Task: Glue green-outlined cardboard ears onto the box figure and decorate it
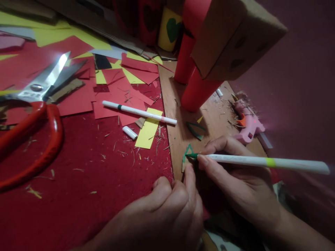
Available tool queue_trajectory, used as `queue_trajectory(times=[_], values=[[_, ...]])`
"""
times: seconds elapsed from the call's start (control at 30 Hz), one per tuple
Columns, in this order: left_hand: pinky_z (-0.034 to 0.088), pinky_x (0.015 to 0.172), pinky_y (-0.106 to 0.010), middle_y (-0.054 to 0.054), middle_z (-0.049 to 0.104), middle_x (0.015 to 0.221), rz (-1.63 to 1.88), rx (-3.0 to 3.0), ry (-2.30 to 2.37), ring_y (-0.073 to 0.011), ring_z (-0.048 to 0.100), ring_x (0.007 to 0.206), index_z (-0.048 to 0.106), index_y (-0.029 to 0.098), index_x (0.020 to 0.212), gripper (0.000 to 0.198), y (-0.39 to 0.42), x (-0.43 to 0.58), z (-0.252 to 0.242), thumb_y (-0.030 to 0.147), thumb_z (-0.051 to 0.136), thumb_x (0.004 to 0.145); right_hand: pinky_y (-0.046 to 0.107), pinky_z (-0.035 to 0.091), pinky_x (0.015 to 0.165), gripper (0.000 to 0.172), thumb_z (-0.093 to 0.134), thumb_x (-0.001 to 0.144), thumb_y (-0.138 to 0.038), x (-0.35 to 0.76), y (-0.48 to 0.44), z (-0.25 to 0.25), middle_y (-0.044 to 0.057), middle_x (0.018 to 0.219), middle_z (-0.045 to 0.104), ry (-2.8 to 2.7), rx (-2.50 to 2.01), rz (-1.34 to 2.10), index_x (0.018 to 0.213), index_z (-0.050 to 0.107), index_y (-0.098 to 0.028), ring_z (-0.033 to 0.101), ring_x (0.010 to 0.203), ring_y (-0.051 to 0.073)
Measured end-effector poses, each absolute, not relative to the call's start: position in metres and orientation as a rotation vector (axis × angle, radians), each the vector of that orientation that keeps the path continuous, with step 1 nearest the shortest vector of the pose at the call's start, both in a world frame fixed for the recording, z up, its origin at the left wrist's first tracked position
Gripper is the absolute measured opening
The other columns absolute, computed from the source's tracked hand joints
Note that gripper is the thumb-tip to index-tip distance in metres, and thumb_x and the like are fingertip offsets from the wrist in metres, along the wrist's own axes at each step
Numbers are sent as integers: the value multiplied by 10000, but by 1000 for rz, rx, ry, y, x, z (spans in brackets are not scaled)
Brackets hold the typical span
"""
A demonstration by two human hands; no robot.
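Ink, bright green, is apparently edging a small tan cardboard piece by the brown wooden board's left edge; your right hand is pinching a slender white marker, your curled left hand is touching the piece, grip unclear; another stroke is likely demanding steadiness.

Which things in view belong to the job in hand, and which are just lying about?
In use: green-tipped marker, held in the right hand; small green-marked piece, touched by the left hand.

Lying about, it seems: red-handled scissors; second marker; yellow paper strip; pink glue gun.
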State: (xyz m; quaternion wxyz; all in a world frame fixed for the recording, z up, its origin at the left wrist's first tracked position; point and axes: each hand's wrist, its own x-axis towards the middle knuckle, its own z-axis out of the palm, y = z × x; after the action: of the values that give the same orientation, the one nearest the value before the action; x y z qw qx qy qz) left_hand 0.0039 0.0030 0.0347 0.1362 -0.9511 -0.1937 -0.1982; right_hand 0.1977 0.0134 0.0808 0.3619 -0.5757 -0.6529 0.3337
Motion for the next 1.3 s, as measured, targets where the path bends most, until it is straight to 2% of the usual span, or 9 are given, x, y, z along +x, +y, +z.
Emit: queue_trajectory(times=[0.43, 0.63, 0.83, 1.13, 1.3], values=[[399, 858, -381, -55, 767, 1166, -620, -2771, -566, -211, 600, 1021, 688, 150, 1181, 453, 5, 6, 32, 132, 254, 1054, 171, 472, 522, 110, 619, 937, -161, 199, 14, 85, -55, 689, 629, -1814, -1459, 856, 844, 601, -217, 611, 586, 71], [389, 809, -357, -50, 759, 1184, -711, -2679, -579, -179, 585, 902, 708, 165, 1145, 434, 1, 8, 33, 119, 289, 1040, 141, 484, 574, 110, 632, 950, -153, 202, 14, 82, -67, 729, 654, -1800, -1442, 892, 875, 608, -230, 639, 638, 55], [376, 881, -403, -62, 745, 1198, -599, -2820, -642, -228, 578, 1019, 668, 167, 1189, 422, -5, 5, 35, 151, 266, 1059, 150, 469, 531, 123, 632, 944, -155, 202, 14, 83, -64, 727, 637, -1776, -1441, 924, 851, 604, -230, 620, 620, 61], [368, 891, -405, -102, 714, 1244, -559, -2805, -654, -235, 552, 1049, 651, 125, 1233, 424, -7, 6, 33, 162, 267, 1059, 164, 465, 489, 135, 626, 925, -138, 198, 11, 82, -55, 709, 639, -1714, -1460, 912, 835, 601, -236, 611, 579, 75], [368, 871, -415, -91, 725, 1205, -541, -2810, -635, -249, 551, 1053, 665, 136, 1211, 391, -7, 8, 33, 195, 316, 1044, 186, 497, 538, 95, 644, 938, -174, 200, 12, 82, -41, 704, 669, -1766, -1454, 861, 864, 617, -228, 647, 602, 94]])
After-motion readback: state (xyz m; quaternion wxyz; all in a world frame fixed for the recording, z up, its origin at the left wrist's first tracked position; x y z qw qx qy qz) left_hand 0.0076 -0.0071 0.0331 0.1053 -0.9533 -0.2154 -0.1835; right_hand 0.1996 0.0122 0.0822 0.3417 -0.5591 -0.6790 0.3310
